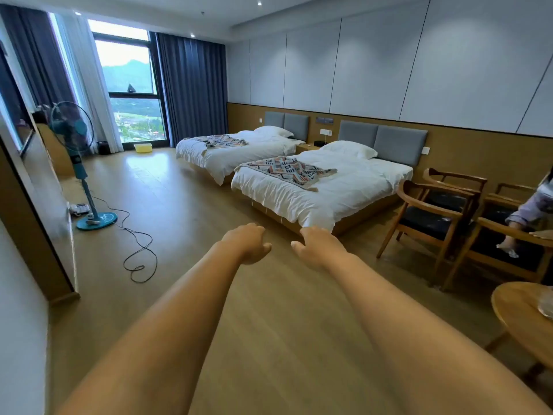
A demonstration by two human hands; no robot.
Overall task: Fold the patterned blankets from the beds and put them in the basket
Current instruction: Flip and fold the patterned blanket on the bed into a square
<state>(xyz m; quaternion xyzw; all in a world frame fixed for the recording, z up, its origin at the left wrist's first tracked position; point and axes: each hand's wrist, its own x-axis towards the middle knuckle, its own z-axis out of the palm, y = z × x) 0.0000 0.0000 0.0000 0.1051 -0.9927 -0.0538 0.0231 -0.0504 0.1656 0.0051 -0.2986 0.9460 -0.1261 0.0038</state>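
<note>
Multicoloured zigzag-patterned blanket lies rumpled on near white bed, long axis crosswise, ahead and slightly right, well apart from hands. Right hand nearer, left hand beside it; fingers loosely curled, holding nothing. Yellow plastic basket sits by window.

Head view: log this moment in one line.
left hand: empty | right hand: empty | near blanket, far blanket: unfolded | basket: by window
</note>
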